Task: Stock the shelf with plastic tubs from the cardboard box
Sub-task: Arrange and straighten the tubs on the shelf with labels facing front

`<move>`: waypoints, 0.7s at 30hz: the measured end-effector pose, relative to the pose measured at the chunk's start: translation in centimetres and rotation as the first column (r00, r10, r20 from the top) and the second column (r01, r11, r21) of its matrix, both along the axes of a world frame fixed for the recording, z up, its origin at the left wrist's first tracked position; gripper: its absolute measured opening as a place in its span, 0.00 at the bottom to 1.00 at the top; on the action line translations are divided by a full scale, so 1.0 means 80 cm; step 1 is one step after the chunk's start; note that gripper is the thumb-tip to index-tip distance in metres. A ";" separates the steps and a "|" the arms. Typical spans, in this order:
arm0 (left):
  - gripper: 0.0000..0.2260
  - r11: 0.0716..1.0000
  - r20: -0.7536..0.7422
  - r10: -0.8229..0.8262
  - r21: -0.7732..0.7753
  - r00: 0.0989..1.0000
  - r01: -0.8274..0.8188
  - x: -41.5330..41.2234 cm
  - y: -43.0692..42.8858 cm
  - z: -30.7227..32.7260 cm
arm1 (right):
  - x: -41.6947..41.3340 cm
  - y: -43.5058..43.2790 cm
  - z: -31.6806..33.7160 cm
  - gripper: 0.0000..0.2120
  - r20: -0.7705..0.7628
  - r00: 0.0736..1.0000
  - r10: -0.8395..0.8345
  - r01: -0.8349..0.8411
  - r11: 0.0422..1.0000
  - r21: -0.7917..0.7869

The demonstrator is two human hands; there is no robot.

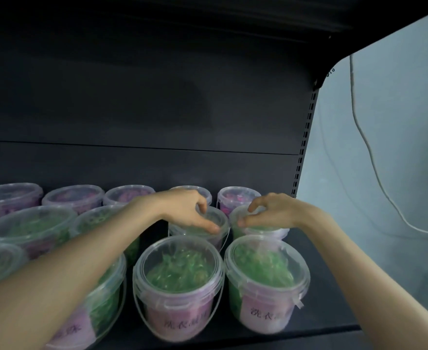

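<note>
Several clear plastic tubs with green contents and pink labels stand in rows on a dark shelf (316,296). My left hand (187,210) reaches over a middle-row tub (216,224), thumb and fingers pinching its lid rim. Beside it my right hand (271,212) does the same on the neighbouring middle-row tub (261,231), fingers curled over the lid. Two front-row tubs stand just before them: one at the centre (179,286) and one to its right (264,284). The cardboard box is out of view.
More tubs fill the left side (28,228) and the back row (74,198). The shelf's dark back panel (144,109) rises behind. A slotted upright (302,147) ends the shelf at the right, beyond it a pale wall with a hanging white cable (374,168).
</note>
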State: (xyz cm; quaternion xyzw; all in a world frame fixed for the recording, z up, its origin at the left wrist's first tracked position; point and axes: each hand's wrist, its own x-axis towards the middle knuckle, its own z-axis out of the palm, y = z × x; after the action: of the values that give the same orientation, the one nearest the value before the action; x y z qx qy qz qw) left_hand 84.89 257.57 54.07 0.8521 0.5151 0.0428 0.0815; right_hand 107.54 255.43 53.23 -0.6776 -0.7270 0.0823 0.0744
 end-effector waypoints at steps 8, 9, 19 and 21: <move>0.28 0.999 -0.034 0.035 -0.035 0.999 -0.036 -0.019 -0.005 0.006 | -0.015 0.005 0.005 0.30 0.004 0.999 0.052 -0.052 0.998 -0.019; 0.28 0.998 -0.042 0.041 -0.042 0.998 -0.042 -0.021 -0.005 0.008 | -0.018 0.005 0.005 0.30 0.006 0.999 0.053 -0.052 0.998 -0.023; 0.26 0.990 -0.012 0.045 -0.132 0.999 -0.046 -0.031 -0.002 0.011 | -0.024 -0.006 0.008 0.31 0.016 0.997 0.077 -0.076 0.996 -0.051; 0.26 0.988 -0.021 0.048 -0.144 0.999 -0.050 -0.033 0.000 0.011 | -0.027 -0.007 0.007 0.28 0.003 0.996 0.090 -0.090 0.995 -0.033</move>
State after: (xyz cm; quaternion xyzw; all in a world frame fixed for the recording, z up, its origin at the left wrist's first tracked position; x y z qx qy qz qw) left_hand 82.27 257.58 54.98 0.8315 0.5383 -0.0002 0.1373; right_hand 105.37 254.90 53.80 -0.6454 -0.7556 0.0961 0.0579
